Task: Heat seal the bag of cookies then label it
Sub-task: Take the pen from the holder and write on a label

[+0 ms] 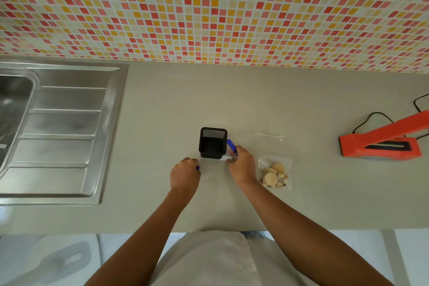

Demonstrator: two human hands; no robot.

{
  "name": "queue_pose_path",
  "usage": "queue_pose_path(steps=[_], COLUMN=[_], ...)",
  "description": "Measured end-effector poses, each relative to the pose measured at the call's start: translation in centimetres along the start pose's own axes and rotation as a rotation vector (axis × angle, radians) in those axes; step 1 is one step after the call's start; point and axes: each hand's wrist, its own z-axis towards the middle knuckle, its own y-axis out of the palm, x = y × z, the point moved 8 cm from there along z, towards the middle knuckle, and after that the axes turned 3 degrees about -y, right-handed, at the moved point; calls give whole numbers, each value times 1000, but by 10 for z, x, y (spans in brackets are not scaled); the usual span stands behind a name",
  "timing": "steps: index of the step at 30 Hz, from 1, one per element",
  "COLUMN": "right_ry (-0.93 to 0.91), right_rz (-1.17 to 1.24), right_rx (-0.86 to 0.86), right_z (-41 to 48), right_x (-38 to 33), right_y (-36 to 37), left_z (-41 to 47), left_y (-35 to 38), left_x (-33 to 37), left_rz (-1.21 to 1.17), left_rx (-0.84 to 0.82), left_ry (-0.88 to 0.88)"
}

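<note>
A clear bag of cookies [274, 174] lies flat on the grey counter [162, 104], just right of my right hand [241, 163]. That hand is shut on a blue marker [231, 146] whose white barrel pokes out leftward by the black mesh pen holder [212, 143]. My left hand [185, 174] is fisted a little to the left, with a small blue piece, probably the marker's cap [197, 168], showing at its knuckles. The orange heat sealer [380, 140] sits at the far right with its arm raised.
A steel sink with a ribbed drainboard [62, 127] fills the counter's left side. The sealer's black cord [371, 118] loops behind it. A tiled wall runs along the back. The counter's front edge is close to my body.
</note>
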Motion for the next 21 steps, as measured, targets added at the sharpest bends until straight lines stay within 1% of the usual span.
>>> queue_pose_path(steps=[4, 8, 11, 13, 15, 18, 21], right_ry=[0, 34, 47, 49, 56, 75, 106], right_rz=[-20, 33, 66, 69, 67, 67, 59], right_rx=[-1, -10, -21, -28, -46, -58, -63], right_z=[1, 2, 2, 3, 4, 6, 6], right_x=[0, 3, 3, 3, 4, 3, 5], right_y=[2, 3, 4, 5, 6, 6, 4], left_z=[0, -3, -10, -15, -19, -25, -26], left_y=[0, -4, -11, -16, -17, -11, -2], left_x=[-2, -2, 0, 5, 16, 33, 43], left_rz=[-20, -35, -59, -110, -161, -189, -186], left_rx=[12, 9, 53, 107, 132, 98, 56], left_ry=[2, 1, 18, 54, 127, 225, 276])
